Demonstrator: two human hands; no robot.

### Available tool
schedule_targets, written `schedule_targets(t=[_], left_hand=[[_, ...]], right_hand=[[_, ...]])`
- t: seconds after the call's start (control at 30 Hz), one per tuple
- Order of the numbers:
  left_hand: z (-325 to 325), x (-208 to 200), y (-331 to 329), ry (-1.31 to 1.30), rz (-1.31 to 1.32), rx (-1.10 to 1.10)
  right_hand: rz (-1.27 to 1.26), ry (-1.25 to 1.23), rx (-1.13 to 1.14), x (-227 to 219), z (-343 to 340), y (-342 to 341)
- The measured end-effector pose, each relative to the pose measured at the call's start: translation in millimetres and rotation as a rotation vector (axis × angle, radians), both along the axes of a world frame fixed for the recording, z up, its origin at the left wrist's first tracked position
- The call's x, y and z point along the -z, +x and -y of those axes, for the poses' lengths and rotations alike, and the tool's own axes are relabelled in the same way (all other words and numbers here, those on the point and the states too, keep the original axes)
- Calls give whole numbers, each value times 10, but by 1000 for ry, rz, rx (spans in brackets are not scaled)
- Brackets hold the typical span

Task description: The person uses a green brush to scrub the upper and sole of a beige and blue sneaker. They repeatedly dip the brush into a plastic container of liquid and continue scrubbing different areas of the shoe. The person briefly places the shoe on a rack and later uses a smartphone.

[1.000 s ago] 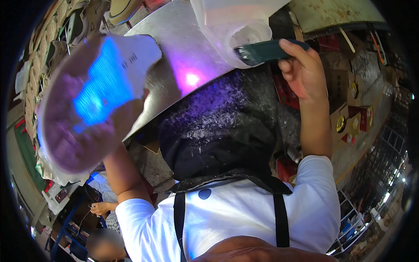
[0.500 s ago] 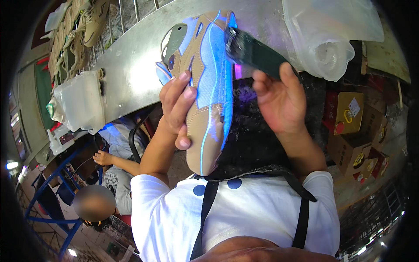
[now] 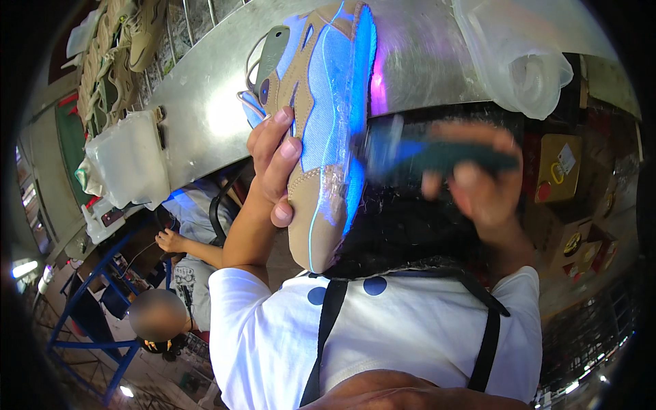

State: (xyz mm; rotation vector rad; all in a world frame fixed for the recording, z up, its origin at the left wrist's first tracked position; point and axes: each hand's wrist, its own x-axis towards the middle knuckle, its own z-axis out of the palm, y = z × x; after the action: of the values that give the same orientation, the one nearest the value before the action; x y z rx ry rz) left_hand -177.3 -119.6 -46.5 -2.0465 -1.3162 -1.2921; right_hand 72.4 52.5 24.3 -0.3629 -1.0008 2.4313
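A tan sneaker upper (image 3: 318, 116), lit bright blue along one side, stands tilted with its toe toward my chest. My left hand (image 3: 277, 157) is closed around it from the left, fingers on the side panel. A glowing line runs down the upper, and a shiny clear smear shows near the toe overlay. Grey-green tongue and laces stick out at the left. To the right, my right hand (image 3: 482, 184) grips a dark green brush (image 3: 437, 158), smeared by motion. The brush head is close to the shoe's lower edge; contact cannot be made out.
Behind the shoe runs a metal bench (image 3: 205, 116). Translucent plastic containers (image 3: 516, 68) stand at the right, another container (image 3: 130, 164) at the left. Several shoes (image 3: 130, 41) lie far left. Another person (image 3: 195, 246) sits at lower left. Cardboard boxes (image 3: 560, 232) lie at right.
The brush has swung down from the heel end toward the middle of the shoe, away from the bench. A shiny smear now shows on the shoe's side. My left hand keeps its hold.
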Motion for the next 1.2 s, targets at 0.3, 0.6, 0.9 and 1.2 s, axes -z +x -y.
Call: schedule_targets(t=[0.3,0.6,0.9,1.2], left_hand=[[27,63,-69,-6,60,78],[-97,-88,18,52,77,62],[-11,-98,-249,-6,-145,125],[154,-249,-254,-298,-83,103]], right_hand=[[-156,567,33,270,68,-109],[-63,456,35,407,-171,-300],[94,535,200,209,-234,-445],[271,804,407,-52,-287,-589]])
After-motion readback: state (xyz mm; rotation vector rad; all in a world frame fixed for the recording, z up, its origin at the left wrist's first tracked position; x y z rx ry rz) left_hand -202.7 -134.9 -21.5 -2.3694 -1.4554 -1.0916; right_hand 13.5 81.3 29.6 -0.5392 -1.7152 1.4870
